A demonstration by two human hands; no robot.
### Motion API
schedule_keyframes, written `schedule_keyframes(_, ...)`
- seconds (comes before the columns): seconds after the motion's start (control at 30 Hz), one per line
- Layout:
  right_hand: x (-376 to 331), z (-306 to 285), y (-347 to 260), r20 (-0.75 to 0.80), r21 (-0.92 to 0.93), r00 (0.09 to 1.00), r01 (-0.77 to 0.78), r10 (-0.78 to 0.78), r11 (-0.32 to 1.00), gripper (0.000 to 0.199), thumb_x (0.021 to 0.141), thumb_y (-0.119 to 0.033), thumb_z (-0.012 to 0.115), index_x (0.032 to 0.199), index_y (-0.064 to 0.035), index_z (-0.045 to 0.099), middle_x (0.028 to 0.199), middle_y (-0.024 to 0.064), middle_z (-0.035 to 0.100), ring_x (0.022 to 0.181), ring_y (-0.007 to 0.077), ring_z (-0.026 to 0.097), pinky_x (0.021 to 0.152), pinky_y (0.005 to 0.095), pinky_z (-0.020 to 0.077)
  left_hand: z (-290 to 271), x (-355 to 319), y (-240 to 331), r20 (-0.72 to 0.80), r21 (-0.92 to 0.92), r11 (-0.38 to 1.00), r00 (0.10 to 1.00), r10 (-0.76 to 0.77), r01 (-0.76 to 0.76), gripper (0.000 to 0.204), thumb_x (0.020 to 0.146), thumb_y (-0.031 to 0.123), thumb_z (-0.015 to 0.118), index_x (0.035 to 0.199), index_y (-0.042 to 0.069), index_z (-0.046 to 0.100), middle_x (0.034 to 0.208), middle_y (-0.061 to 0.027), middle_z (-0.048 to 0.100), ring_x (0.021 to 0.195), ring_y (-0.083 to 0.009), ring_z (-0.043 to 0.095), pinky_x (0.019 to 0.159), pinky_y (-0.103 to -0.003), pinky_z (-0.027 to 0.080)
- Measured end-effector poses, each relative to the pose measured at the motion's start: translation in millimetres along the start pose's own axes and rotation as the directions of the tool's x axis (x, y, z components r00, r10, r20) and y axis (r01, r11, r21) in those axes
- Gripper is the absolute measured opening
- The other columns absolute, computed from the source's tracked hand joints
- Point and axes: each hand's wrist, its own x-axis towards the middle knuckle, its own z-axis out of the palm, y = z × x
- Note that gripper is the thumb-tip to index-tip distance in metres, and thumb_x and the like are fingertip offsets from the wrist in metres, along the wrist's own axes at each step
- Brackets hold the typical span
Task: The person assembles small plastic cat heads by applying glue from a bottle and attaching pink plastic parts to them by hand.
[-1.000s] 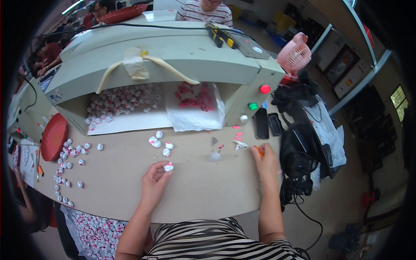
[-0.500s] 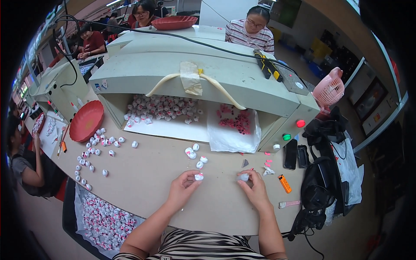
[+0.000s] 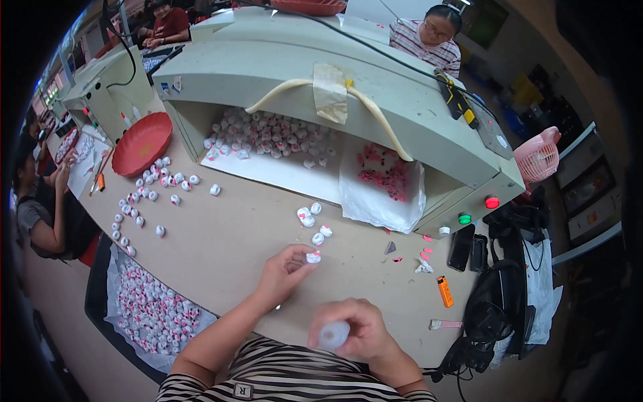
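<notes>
My left hand [image 3: 284, 270] rests on the beige table [image 3: 228, 248] and pinches a small white-and-pink piece [image 3: 313, 256] between thumb and fingertips. My right hand [image 3: 353, 330] is drawn back close to my body, fingers wrapped around a small pale plastic bottle [image 3: 333, 335]. Just beyond my left hand lie several loose white pieces [image 3: 312, 222]. A clear plastic bag of pink parts [image 3: 382, 182] sits at the mouth of the grey-green machine [image 3: 335, 87].
More white pieces [image 3: 151, 194] are scattered left, near a red tray [image 3: 140, 144]. A black bin [image 3: 144, 305] of pieces hangs at the table's front. An orange lighter [image 3: 445, 291], phones [image 3: 462, 246] and a black bag [image 3: 492, 315] lie right. Other people work across and at left.
My right hand has pulled back from the table toward my body and now holds the pale bottle. My left hand still holds the small piece. The view has shifted left.
</notes>
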Motion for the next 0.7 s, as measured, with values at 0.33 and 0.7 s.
schedule_keyframes(0.33,-17,-4,3,-0.397,0.252,0.918,0.122,-0.013,0.960,0.048,0.076,-0.038,0.071,0.096,-0.0001,0.049,0.070,0.0063,0.052,0.055,0.0179,0.046,0.055,0.0338,0.0385,2,0,7,-0.029,0.050,0.998,0.999,-0.025,0.027,0.028,0.080,0.003,0.064,0.108,0.002,0.056,0.094,-0.0059,0.061,0.084,-0.0088,0.058,0.070,-0.022,0.050)
schedule_keyframes(0.7,-10,-50,42,-0.577,-0.640,0.763,-0.201,-0.292,0.742,0.025,0.074,-0.014,0.073,0.089,-0.0016,0.058,0.080,0.0068,0.060,0.068,0.0133,0.055,0.058,0.0255,0.0442,7,4,14,-0.052,0.156,0.985,0.995,0.083,-0.074,0.033,0.080,0.000,0.063,0.112,0.003,0.057,0.099,-0.0060,0.059,0.087,-0.0100,0.058,0.070,-0.022,0.052)
